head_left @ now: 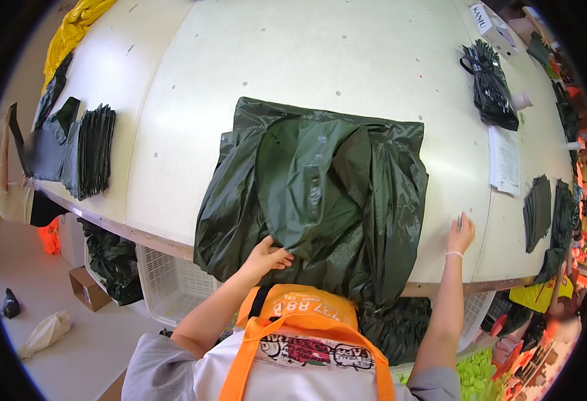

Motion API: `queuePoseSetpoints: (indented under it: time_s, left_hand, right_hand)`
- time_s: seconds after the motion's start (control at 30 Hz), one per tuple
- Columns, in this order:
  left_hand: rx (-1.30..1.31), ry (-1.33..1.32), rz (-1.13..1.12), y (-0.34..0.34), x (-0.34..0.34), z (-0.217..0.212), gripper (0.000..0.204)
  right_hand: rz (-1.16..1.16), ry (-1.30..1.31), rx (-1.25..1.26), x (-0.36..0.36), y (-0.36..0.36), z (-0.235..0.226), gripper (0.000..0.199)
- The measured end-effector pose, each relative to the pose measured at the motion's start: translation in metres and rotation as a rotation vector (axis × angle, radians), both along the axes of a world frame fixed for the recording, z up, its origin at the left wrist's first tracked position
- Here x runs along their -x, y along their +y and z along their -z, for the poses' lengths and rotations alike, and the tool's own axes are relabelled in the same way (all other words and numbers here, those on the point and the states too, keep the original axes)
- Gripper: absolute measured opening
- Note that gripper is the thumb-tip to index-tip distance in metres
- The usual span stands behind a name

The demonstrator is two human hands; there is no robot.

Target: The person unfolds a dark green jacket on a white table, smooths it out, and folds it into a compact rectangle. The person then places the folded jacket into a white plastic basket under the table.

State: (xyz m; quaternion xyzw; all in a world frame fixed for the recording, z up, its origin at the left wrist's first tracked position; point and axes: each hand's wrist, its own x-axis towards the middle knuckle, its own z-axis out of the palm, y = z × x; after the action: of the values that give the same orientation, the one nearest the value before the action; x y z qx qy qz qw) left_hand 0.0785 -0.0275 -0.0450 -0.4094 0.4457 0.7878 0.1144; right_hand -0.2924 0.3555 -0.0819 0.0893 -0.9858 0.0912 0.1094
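Dark green, glossy waterproof cloth made up the single hooded-looking garment (317, 194) that lay spread at the near edge of the broad white worktable (193, 80), straight in front of the person. Its far edge lay flat, while its near end drooped over the rim, probably because it had been set within easy reach of both arms.

The left hand (265, 259) touched the garment's near part, its fingers half curled beside the rounded flap, perhaps to steady the cloth; whether they pinched it, I could not tell. The right hand (462, 236) was apart from the garment, above the table to its right, fingers bent around one small dark metallic tool (460, 220), seemingly kept clear of the cloth.

To the left stood one row of dark folded pieces (96, 150), packed upright, likely to save room. Toward the right lay one tied bundle of black glossy strips (493, 90), one sheaf of white printed paper (504, 160) and one white cardboard box (494, 30), all well away from the garment, presumably leaving it space. One white latticed plastic basket (173, 281) showed beneath the table's left front.
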Motion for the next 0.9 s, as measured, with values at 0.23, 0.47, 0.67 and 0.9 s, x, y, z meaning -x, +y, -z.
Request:
queuePoseSetpoints:
  time_s: [0.23,0.47,0.67,0.9]
  left_hand:
    - [-0.283,0.158,-0.141,0.024,0.0,0.026,0.026]
    - [-0.633,0.418,-0.37,0.041,0.017,-0.041,0.018]
    - [-0.295,0.174,-0.557,0.067,0.036,-0.038,0.014]
    - [-0.041,0.244,-0.447,0.07,0.041,-0.067,0.016]
  right_hand:
    - [-0.365,-0.331,0.368,-0.141,-0.223,-0.052,0.046]
    - [-0.402,-0.131,0.45,-0.086,-0.212,-0.025,0.032]
    - [-0.242,0.0,-0.012,-0.057,-0.176,-0.056,0.048]
    - [-1.084,-0.459,0.064,-0.152,-0.309,-0.118,0.024]
